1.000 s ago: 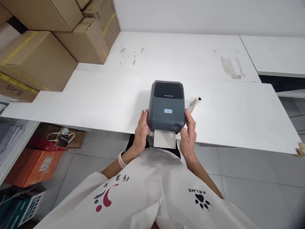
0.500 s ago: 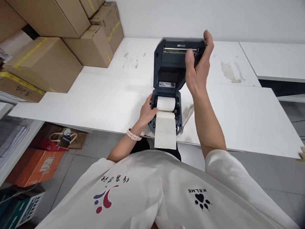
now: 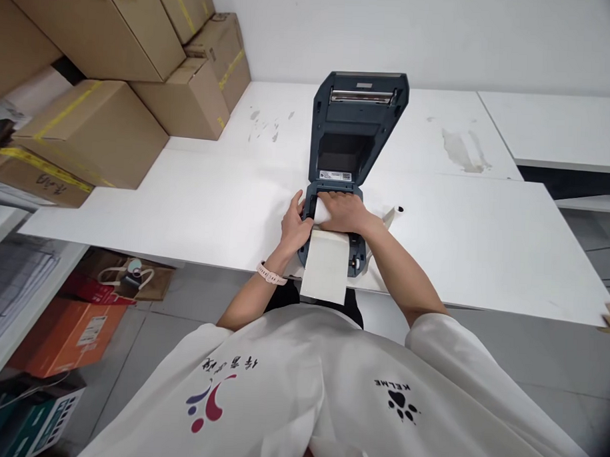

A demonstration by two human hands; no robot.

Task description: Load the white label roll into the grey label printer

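A dark grey label printer [image 3: 314,142] stands on the white table with its lid tilted up and back. In its bay lies a white label roll [image 3: 321,211], mostly hidden by my right hand [image 3: 343,212]. The fingers of that hand are bent over the roll's top and far side. A pale label strip [image 3: 326,266] runs out of the printer's front and hangs past the table edge. My left hand [image 3: 294,227] grips the printer's left side, thumb on the rim, fingers along the outer wall.
Several taped cardboard boxes [image 3: 93,131] are stacked at the left of the white table [image 3: 220,212]. Right of the printer lies a thin whitish cable or strip [image 3: 389,218] with a dark end. An orange box [image 3: 68,337] sits below on the floor.
My right hand has let go of the raised lid and come down onto the label roll. The lid stays up. The label strip has shifted slightly left; my left hand keeps its place.
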